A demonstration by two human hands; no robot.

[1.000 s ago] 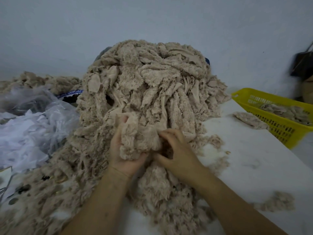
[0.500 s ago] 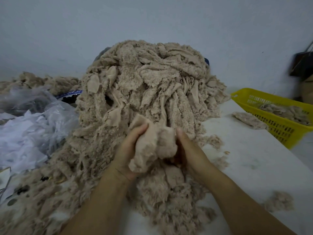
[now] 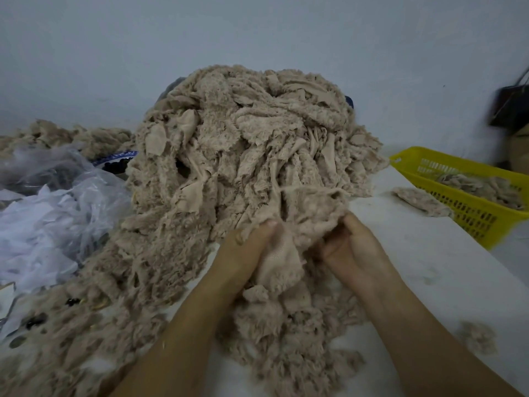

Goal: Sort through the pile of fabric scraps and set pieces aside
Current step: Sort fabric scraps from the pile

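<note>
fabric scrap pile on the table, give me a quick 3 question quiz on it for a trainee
1. True or false: the yellow basket already holds some scraps.
2. How many hands grip the beige fleece scrap at the front of the pile? A none, B one, C two.
3. Fill in: the clear plastic bags lie to the pile's ___.
Key: 1 true. 2 C, left hand and right hand. 3 left.
</note>
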